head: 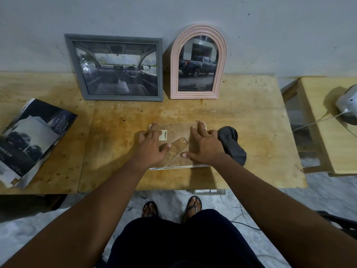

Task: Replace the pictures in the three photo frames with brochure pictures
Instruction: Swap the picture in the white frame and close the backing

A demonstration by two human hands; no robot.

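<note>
**Third frame face down under both hands, near front edge of desk**

Left hand [149, 146] lies flat on the back of the third photo frame [178, 132], fingers spread and apart, thumb resting on the folding stand [176, 149]. It presses but grips nothing. Right hand [204, 145] lies likewise on the right part of the same back panel, fingers splayed and reaching the far right corner, thumb pointing inward toward the stand. Nothing is clamped in it.

The frame lies face down, a little in from the desk's front edge, roughly central. A barcode sticker [164, 135] sits on the back panel just beside the left fingers. A white edge shows along the frame's near side; whether it is frame rim or paper cannot be told.

A dark grey cloth [231, 145] lies touching the frame's right side, just beside the right hand.

At the desk's [251, 117] back edge, two frames lean upright against the wall: a grey rectangular frame [116, 67] showing a car interior, and to its right, close beside it, a pink arched frame [199, 61] showing a pickup truck.

The brochure [29, 140] lies open near the left edge, well apart from the hands.

A white device [347, 105] with a cable rests on a separate table to the right.
</note>
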